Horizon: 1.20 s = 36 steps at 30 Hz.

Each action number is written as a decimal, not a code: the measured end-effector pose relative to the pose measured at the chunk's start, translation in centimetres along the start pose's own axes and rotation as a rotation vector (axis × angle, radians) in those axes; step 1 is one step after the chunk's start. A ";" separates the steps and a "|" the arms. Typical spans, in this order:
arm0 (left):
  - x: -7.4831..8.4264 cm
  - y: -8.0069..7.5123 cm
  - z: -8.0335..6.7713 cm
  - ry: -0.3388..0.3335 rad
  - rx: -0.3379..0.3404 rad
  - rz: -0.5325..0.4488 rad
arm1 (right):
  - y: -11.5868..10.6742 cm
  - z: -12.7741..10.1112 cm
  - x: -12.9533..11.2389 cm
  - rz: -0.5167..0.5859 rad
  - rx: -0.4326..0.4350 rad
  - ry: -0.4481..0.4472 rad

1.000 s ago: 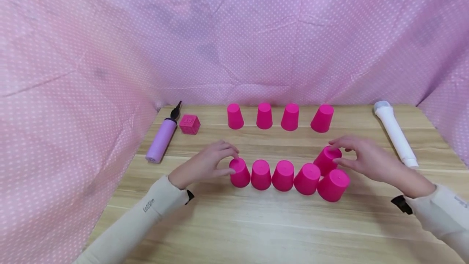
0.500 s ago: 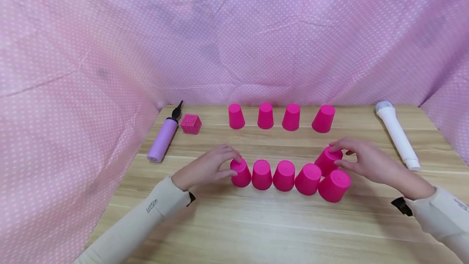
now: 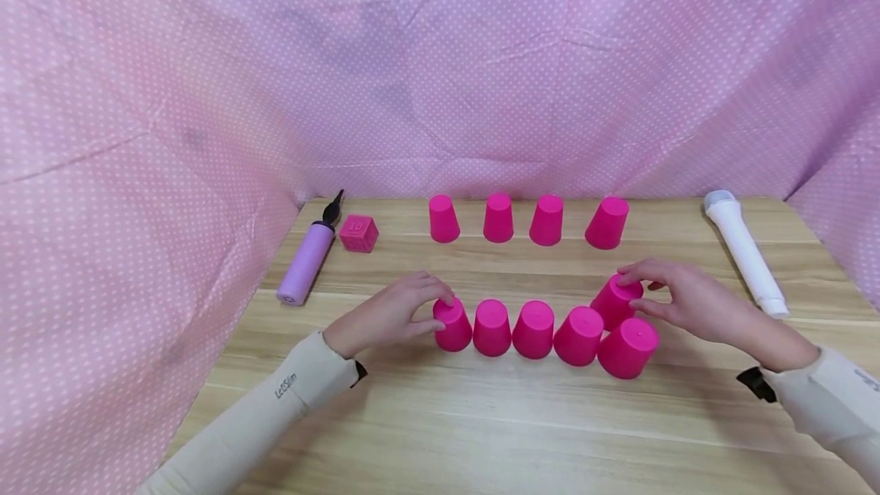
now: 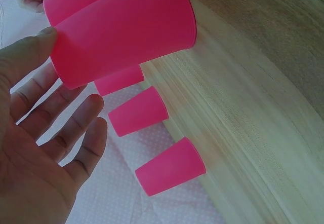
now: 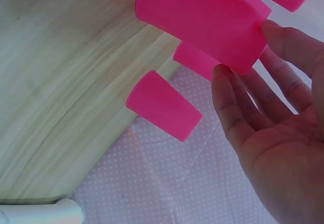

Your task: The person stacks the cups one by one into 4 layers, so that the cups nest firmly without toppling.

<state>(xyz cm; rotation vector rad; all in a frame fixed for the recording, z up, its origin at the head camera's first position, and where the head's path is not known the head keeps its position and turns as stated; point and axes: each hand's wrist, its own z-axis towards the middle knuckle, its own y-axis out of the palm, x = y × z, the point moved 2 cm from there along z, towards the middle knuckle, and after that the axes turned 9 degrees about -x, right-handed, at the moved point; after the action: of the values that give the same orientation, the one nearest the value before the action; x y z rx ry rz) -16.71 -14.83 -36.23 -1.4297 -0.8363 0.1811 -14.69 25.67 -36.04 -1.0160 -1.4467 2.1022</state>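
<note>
My left hand (image 3: pixel 392 315) pinches the top of the leftmost pink cup (image 3: pixel 453 327) in the front row. In the left wrist view its thumb lies on one side of that cup (image 4: pixel 121 31), with fingers behind. My right hand (image 3: pixel 694 304) grips another pink cup (image 3: pixel 614 304) by its upper end, thumb on the near side and fingers on the far side. That cup stands just behind the right end of the row. Between the hands, a second cup (image 3: pixel 491 329), a middle cup (image 3: pixel 533 331), a further cup (image 3: pixel 579 338) and the end cup (image 3: pixel 628 350) stand upside down.
Several more upturned pink cups, such as the back cup (image 3: pixel 498 218), stand along the table's far edge. A purple hand pump (image 3: pixel 305 262) and a pink block (image 3: pixel 359 234) lie at left. At right lies a white microphone-shaped object (image 3: pixel 747 254). Polka-dot cloth (image 3: pixel 440 82) hangs behind.
The left-hand fingers have settled slightly lower and closer onto the leftmost cup since a second ago. The right hand keeps its hold, and the cups stand in the same arrangement.
</note>
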 end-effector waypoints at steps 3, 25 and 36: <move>0.0 0.1 0.0 -0.001 -0.001 -0.002 | 0.1 0.0 0.0 0.003 -0.001 0.005; -0.1 -1.3 0.0 0.008 0.027 0.024 | -0.6 0.5 -0.3 -0.009 0.040 -0.055; -0.1 -6.9 3.0 0.031 0.179 0.128 | -5.1 4.7 -0.2 -0.074 0.117 -0.077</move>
<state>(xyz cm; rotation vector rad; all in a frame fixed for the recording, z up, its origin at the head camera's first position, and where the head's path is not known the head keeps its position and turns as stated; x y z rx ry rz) -21.09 -13.75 -30.17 -1.3148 -0.6860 0.3222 -18.49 24.60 -30.33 -0.8341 -1.3566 2.1658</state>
